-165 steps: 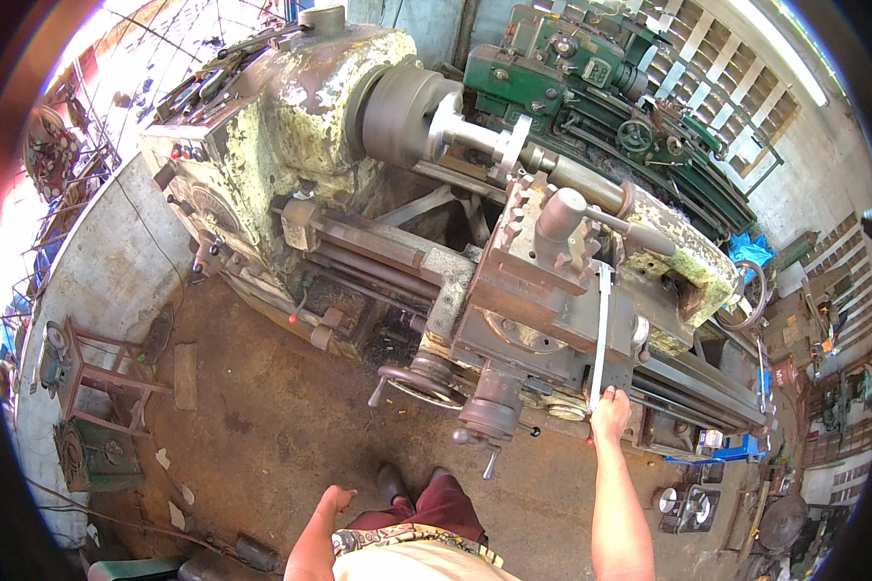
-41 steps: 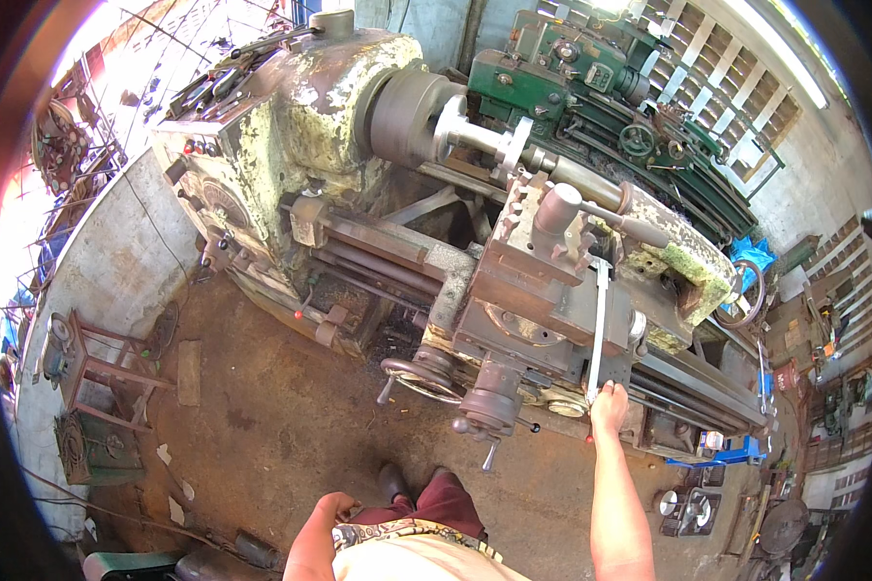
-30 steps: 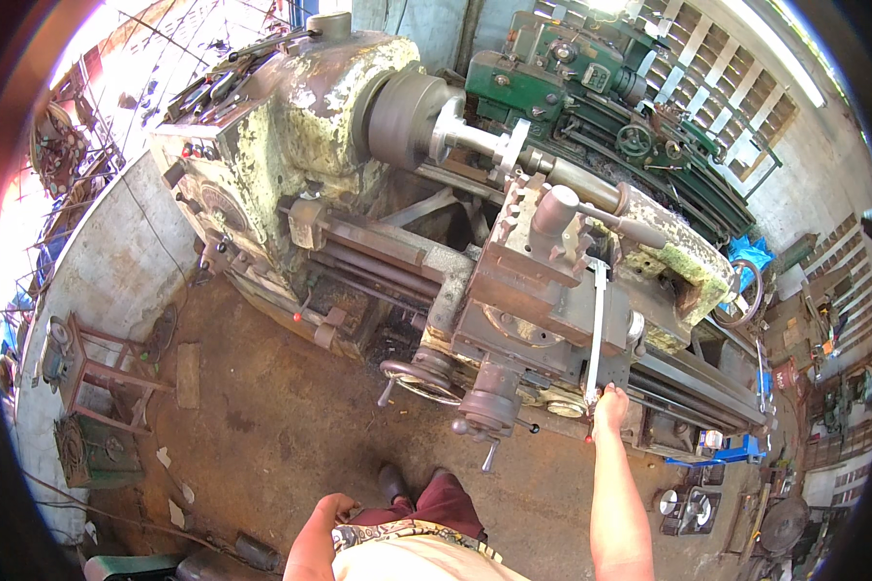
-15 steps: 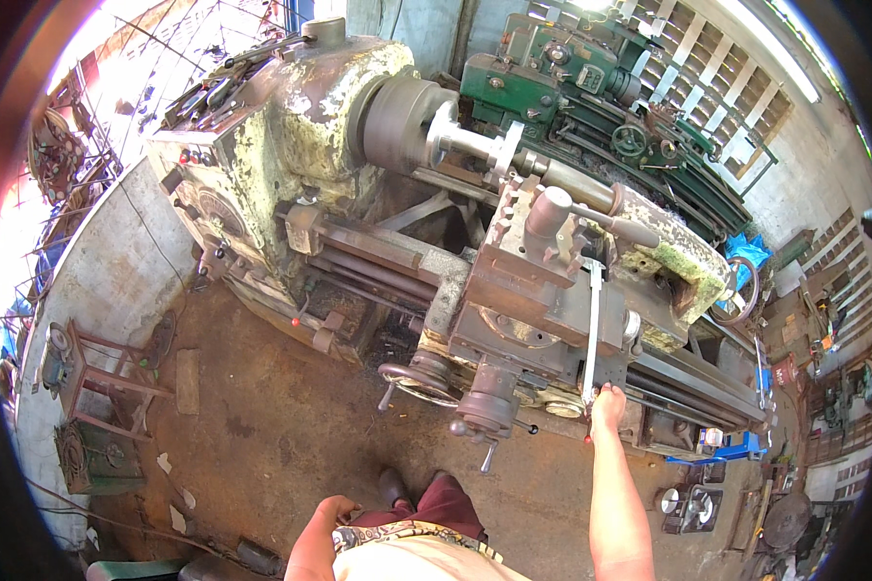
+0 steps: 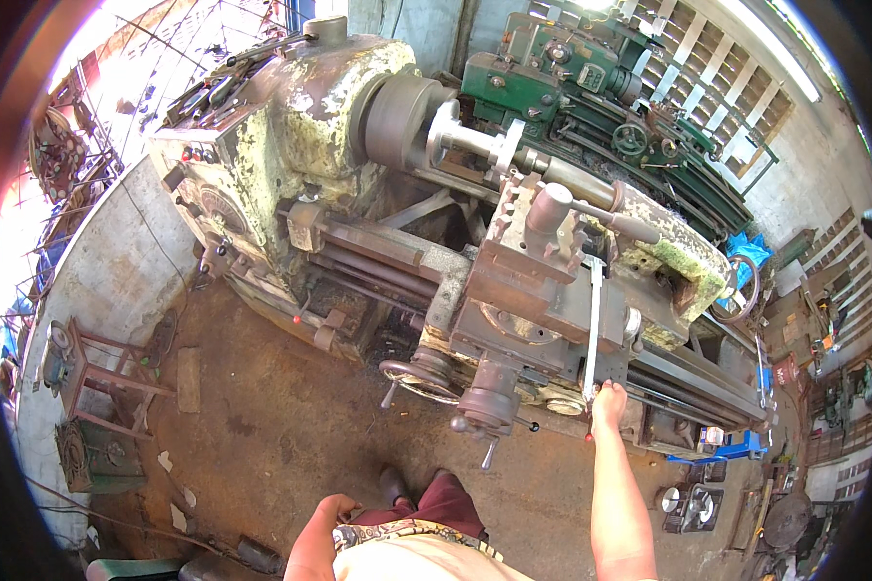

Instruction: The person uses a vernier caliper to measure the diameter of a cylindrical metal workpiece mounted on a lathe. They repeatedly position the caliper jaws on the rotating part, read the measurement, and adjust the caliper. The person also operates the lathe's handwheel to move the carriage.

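Observation:
My right hand reaches forward to the front of a large worn lathe, its fingers closed at a lever; a red knob shows just below. What lies inside the grip is mostly hidden. A long silver caliper lies over the lathe's carriage, its lower end close to my fingers. My left hand hangs by my waist, against my dark red trousers, with its fingers partly hidden. A shiny flanged shaft sits between the grey chuck and the tailstock.
Left of the carriage's cross-slide handle is a handwheel. Loose tools lie on the headstock. A green lathe stands behind. On the left are a wooden stool frame and a green crate on the brown floor.
The flange by the chuck looked smeared by turning before and now shows sharper in outline. My right hand stays at the same place, and the caliper has not moved.

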Tool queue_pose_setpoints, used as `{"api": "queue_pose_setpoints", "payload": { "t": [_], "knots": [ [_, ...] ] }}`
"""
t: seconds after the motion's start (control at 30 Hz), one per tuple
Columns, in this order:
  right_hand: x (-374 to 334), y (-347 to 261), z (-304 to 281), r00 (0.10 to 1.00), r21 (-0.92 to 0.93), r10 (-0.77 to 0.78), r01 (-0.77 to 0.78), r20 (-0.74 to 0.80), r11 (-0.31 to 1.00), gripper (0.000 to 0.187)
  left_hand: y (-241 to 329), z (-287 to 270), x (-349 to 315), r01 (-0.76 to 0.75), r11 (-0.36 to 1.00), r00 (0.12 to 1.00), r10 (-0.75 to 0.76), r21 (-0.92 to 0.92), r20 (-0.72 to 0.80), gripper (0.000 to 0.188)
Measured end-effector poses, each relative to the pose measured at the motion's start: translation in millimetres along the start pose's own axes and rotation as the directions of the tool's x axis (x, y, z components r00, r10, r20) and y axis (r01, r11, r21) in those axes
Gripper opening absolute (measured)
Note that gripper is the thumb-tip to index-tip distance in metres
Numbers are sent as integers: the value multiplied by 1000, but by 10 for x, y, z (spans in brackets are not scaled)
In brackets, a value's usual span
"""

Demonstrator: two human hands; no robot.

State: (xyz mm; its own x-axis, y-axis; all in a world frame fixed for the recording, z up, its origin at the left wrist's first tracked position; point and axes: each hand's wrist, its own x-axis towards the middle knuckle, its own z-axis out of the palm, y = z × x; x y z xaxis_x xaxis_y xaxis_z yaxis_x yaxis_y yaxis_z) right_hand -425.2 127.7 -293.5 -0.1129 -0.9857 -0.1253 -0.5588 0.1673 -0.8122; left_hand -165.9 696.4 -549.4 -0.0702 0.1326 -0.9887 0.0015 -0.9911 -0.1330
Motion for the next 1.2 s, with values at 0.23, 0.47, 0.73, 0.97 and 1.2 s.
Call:
{"api": "queue_pose_setpoints", "payload": {
  "t": [0.23, 0.47, 0.73, 0.97, 1.2],
  "knots": [
    [7, 19, 5, 1000, 9, -22, 22, -5, 1000, 33, -18, -2, 42, 10, 1000, 1000, -10, -24, -20, 74],
    [63, 73, 24, 999, 36, 36, -37, 15, 999, 32, 6, 1, -89, -10, 1000, 999, 10, 0, -50, 71],
    [65, 86, 17, 1000, 16, -16, 16, 6, 1000, 33, -8, 1, -79, -30, 999, 998, 31, 9, -48, 72],
    [55, 61, 8, 999, 54, 41, -42, 23, 998, 32, -15, 2, -94, -20, 1000, 999, 20, -1, -30, 75],
    [72, 87, 15, 1000, 8, -9, 9, 20, 1000, 32, -28, -6, -52, -13, 1000, 1000, 13, 8, -15, 77]
  ]
}}
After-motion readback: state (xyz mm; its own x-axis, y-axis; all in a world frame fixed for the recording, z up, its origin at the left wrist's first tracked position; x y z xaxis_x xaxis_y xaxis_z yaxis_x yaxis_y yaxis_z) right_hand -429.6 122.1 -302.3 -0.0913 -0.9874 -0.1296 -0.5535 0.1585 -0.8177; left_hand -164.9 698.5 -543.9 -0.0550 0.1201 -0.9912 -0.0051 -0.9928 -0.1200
